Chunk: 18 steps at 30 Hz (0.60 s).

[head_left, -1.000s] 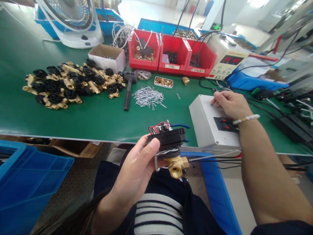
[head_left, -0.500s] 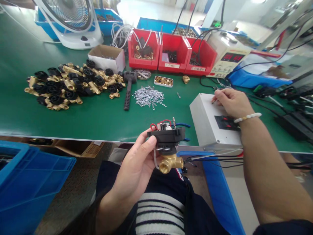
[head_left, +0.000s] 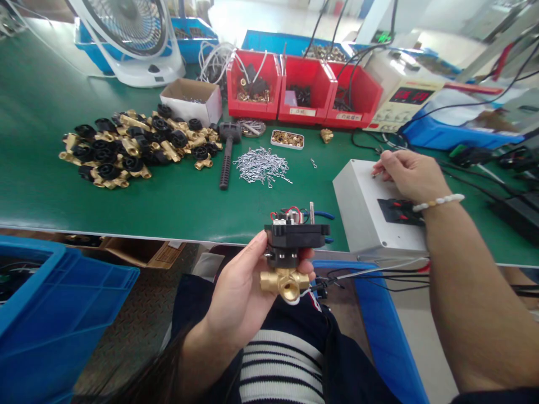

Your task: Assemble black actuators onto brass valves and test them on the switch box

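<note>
My left hand (head_left: 242, 280) is closed around a motorized valve, whose three-way brass body (head_left: 286, 282) hangs below a black actuator housing (head_left: 297, 235). The housing is open on top, with red wires and an upright metal pin showing. A pale cable loops under the brass. On the grey control box (head_left: 357, 205), my right hand (head_left: 410, 174) has its thumb and fingers pinched at a small metal toggle switch (head_left: 374, 175), mostly covered by the fingertips. Beside that wrist, the box carries a black terminal block (head_left: 398, 212) with red tabs.
Brass valves with black caps (head_left: 138, 143) are heaped at left. A black mallet (head_left: 227, 154), silver clips (head_left: 263, 166) and a tray of brass parts (head_left: 287, 139) lie mid-table. Red bins (head_left: 307, 112), a fan (head_left: 147, 73) and a power supply (head_left: 400, 95) stand behind.
My left hand has turned the valve so its brass ports face differently, and the actuator's long side faces me. The right hand stays at the toggle switch. The view has shifted slightly.
</note>
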Each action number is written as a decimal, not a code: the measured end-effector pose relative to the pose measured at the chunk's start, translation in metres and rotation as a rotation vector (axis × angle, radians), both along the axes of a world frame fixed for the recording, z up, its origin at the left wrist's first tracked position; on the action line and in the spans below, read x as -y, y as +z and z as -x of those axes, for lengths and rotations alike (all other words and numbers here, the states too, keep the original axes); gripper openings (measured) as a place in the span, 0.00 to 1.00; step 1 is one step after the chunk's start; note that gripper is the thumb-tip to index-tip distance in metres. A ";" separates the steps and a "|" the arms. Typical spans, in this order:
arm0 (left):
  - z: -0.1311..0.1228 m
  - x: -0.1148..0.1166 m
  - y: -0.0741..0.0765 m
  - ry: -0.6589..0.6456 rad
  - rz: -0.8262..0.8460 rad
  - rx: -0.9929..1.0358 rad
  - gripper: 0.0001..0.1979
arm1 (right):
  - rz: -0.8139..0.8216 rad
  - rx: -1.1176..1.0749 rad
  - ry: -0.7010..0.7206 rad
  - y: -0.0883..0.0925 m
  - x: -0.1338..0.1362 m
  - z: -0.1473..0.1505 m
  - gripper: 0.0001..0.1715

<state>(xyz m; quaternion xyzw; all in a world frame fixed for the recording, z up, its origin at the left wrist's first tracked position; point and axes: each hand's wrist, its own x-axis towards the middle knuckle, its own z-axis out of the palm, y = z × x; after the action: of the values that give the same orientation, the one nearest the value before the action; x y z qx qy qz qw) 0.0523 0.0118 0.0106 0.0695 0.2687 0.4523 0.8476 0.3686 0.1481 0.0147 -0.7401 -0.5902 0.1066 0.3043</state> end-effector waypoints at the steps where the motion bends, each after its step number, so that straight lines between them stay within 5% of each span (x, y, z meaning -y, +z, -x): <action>1: 0.000 0.000 0.000 -0.005 -0.004 0.005 0.23 | 0.001 -0.003 0.004 0.000 0.000 0.001 0.22; 18: 0.001 0.003 0.002 -0.004 -0.085 0.004 0.21 | 0.031 0.007 -0.021 0.003 0.000 0.002 0.18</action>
<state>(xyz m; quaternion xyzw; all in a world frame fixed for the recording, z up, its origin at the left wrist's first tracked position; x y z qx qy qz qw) 0.0517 0.0090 0.0122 0.1053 0.2474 0.4617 0.8453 0.3670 0.1481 0.0172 -0.7512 -0.5818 0.1101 0.2917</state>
